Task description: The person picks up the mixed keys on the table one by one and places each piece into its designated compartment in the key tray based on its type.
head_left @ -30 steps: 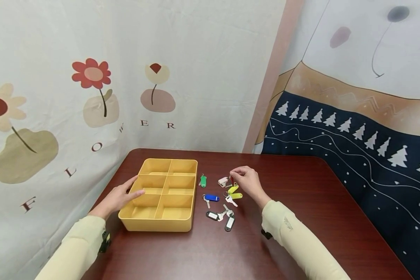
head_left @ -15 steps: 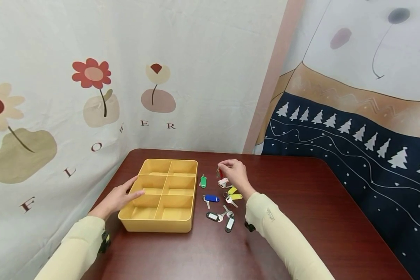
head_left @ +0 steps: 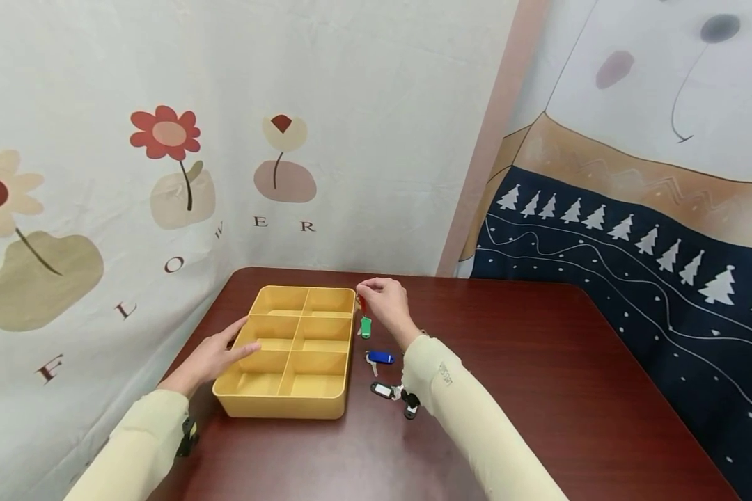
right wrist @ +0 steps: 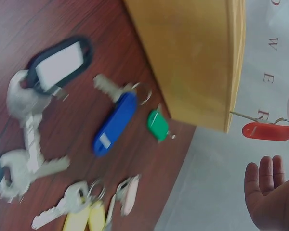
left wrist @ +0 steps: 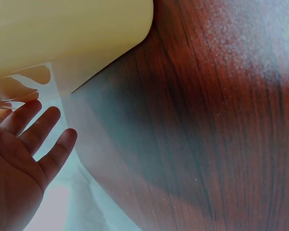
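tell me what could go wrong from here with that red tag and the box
The right hand seems to hold the red tag near its ring end, so it might slip and drop outside the box, perhaps onto the green tag lying beside it.

The key on the red tag sticks out towards the box's rim and could catch there; whether they touch is unclear.
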Available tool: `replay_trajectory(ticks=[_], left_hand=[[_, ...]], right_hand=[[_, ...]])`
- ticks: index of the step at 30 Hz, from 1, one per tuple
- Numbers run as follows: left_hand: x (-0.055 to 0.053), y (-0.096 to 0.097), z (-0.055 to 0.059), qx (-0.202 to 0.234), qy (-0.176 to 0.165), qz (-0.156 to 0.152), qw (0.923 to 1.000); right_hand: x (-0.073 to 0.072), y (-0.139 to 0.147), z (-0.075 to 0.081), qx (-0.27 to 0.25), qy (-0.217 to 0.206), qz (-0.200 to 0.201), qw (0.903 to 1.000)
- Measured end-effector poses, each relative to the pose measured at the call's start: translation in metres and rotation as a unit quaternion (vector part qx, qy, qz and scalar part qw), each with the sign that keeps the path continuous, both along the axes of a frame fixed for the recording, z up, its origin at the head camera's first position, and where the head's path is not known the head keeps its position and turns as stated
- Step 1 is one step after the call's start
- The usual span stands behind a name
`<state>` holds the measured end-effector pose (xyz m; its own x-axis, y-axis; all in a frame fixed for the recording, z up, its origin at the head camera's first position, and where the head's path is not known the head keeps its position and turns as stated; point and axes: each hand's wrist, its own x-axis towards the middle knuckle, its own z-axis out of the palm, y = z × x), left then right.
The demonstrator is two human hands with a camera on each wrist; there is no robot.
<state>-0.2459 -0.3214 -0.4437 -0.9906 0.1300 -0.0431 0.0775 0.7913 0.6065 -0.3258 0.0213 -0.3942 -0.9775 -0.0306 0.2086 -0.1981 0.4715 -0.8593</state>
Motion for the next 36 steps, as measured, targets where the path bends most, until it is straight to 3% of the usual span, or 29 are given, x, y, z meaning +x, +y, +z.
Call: replay_trajectory(ticks=[8, 14, 23, 36], left_hand=[[0.005, -0.002, -0.001, 0.006, -0.009, 0.006, 0.9999], [0.003, 0.0, 0.001, 0.0, 0.017, -0.004, 0.9999], [0.0, 0.002, -0.003, -0.005, 0.029, -0.006, 0.9995], [0.001, 0.002, 0.0, -0.005, 0.016, 0.0, 0.9999]], right_hand=[[-0.001, -0.035, 0.003, -0.02, -0.009, 0.001, 0.9998], [-0.003, -0.055, 0.005, -0.02, -0.009, 0.005, 0.9998], [-0.005, -0.082, 0.008, -0.045, -0.023, 0.02, 0.9985], [-0.006, -0.123, 0.003, -0.054, -0.035, 0.017, 0.9978]])
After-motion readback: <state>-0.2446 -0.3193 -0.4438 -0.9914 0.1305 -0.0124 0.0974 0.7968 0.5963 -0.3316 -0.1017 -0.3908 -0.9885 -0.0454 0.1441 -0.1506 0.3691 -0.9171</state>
